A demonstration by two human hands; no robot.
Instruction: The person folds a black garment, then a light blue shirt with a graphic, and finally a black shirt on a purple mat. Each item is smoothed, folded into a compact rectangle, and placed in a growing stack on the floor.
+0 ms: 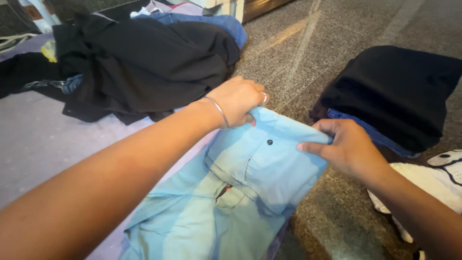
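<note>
Both arms reach forward over a pair of light blue trousers (240, 188) lying across a pale cloth (38, 139) and a speckled stone floor (308, 53). The left hand (238, 101), a thin bangle (217, 110) at the wrist, bends down with its grip closed on the waistband's far edge. The right hand (349, 147) pinches the waistband's right corner, thumb on top. Behind the left hand lies a loose heap of dark clothes (144, 62); beyond the right hand sits a folded stack of black clothes (399, 91). A white garment (428, 183) lies under the right forearm.
</note>
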